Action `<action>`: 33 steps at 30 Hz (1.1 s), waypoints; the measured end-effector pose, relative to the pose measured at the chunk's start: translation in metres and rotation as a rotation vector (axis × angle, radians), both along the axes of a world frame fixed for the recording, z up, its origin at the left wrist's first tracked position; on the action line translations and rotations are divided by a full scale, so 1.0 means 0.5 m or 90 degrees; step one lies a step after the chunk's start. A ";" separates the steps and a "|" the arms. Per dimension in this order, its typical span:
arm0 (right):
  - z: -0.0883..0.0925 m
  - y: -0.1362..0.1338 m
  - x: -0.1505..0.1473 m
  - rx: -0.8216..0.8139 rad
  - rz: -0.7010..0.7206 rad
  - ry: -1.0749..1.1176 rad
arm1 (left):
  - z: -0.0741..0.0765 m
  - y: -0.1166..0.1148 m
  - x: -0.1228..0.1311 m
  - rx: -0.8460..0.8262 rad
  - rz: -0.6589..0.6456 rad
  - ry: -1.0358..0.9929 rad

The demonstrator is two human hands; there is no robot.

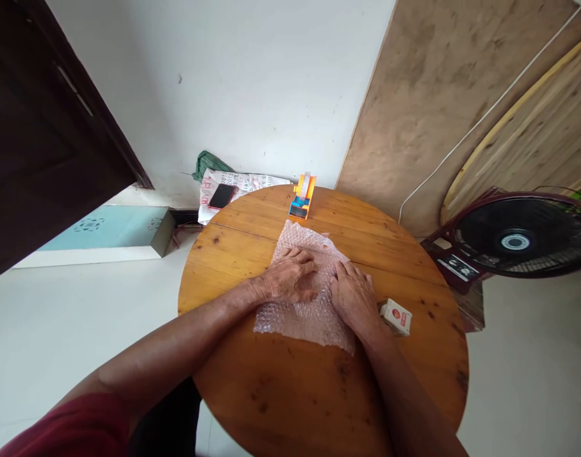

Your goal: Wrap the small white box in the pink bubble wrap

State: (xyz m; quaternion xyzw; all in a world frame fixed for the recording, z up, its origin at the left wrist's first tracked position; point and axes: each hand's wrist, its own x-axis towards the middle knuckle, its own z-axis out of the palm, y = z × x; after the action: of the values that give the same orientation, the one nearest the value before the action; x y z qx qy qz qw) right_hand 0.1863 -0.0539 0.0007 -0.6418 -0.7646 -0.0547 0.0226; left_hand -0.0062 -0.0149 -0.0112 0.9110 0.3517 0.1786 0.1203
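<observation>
A sheet of clear bubble wrap (pixel 304 317) lies on a round wooden table (pixel 281 387). My left hand (pixel 290 277) rests palm down on the sheet's middle, fingers stretched to the right. My right hand (pixel 354 297) lies flat on the sheet's right part, fingers pointing up and left, close to the left hand. Just right of my right wrist sits a small white and red box (pixel 396 316). An orange tape dispenser (pixel 302 197) stands at the table's far edge.
Behind the table, a white printed bag (pixel 243 186) with a dark phone (pixel 222 196) on it leans near the wall. A black floor fan (pixel 516 236) stands to the right, wooden boards (pixel 443 82) lean on the wall, and a dark door (pixel 38 127) is at left.
</observation>
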 end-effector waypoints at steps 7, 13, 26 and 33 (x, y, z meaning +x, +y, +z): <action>-0.011 0.012 0.011 -0.013 -0.015 -0.003 | 0.019 0.008 -0.017 -0.065 -0.042 0.025; -0.009 0.017 0.022 -0.018 -0.033 0.014 | 0.029 0.007 -0.017 -0.131 -0.055 0.097; -0.006 0.017 0.018 -0.025 -0.054 0.002 | 0.011 0.005 -0.013 -0.066 -0.068 -0.029; -0.005 0.017 0.017 -0.037 -0.061 -0.001 | 0.014 0.005 -0.009 -0.034 -0.122 -0.137</action>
State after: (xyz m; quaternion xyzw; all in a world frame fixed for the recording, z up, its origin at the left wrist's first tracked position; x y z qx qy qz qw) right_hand 0.1948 -0.0452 -0.0018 -0.6777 -0.7345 -0.0340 0.0010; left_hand -0.0109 -0.0122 -0.0043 0.9124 0.2529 0.2536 0.1981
